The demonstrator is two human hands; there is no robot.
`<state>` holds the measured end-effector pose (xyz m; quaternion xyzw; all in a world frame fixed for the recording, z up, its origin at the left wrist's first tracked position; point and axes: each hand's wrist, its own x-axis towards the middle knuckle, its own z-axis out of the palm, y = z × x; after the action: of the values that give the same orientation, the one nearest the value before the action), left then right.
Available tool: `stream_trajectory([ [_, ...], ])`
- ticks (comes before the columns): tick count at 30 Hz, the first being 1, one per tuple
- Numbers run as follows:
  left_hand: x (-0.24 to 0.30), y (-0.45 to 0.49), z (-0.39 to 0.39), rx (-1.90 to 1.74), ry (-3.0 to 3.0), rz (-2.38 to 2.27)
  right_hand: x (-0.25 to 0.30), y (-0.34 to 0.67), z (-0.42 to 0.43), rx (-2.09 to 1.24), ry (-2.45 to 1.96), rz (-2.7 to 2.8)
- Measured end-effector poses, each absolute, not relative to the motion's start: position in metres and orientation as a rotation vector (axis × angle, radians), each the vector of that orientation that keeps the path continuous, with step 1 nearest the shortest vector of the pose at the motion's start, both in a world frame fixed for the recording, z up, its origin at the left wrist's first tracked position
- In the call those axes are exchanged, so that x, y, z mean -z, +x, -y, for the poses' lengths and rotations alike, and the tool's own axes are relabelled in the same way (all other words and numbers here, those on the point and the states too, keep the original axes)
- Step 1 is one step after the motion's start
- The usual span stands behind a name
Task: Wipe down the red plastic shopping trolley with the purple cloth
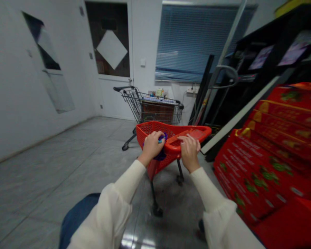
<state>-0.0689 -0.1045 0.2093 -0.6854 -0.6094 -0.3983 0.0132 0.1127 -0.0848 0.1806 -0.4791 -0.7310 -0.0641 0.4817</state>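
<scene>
A small red plastic shopping cart [155,136] stands in front of me on dark legs with castors, its mesh basket tilted towards me. My left hand [152,146] grips a crumpled blue-purple cloth [160,155] against the cart's near left rim. Part of the cloth shows on either side of the fingers, and the rest is hidden by the hand. My right hand [189,152] is curled over the cart's red rim [176,147], to the right of the cloth. Cream sleeves cover both forearms.
A wire shopping cart [155,107] holding a brown box stands farther ahead on the grey tile floor [67,162]. Stacked red cartons [259,166] rise close on the right, beside a black display rack [264,58]. A white door [111,97] stands behind.
</scene>
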Motion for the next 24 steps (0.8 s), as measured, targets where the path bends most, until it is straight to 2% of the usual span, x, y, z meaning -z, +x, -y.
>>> stream_trajectory([
  [7,-0.219,-0.064,0.116,1.324,-2.423,1.568,-0.178,0.111,0.085,0.151,-1.166,1.78],
  [13,-0.212,-0.082,0.091,1.319,-2.307,1.784,-0.178,0.11,0.085,0.166,-1.169,1.75],
  [20,-0.217,-0.06,0.121,1.396,-2.467,1.458,-0.177,0.109,0.087,0.199,-1.175,1.721],
  [24,-0.212,-0.072,0.105,1.426,-2.385,1.608,-0.177,0.106,0.087,0.204,-1.183,1.703],
])
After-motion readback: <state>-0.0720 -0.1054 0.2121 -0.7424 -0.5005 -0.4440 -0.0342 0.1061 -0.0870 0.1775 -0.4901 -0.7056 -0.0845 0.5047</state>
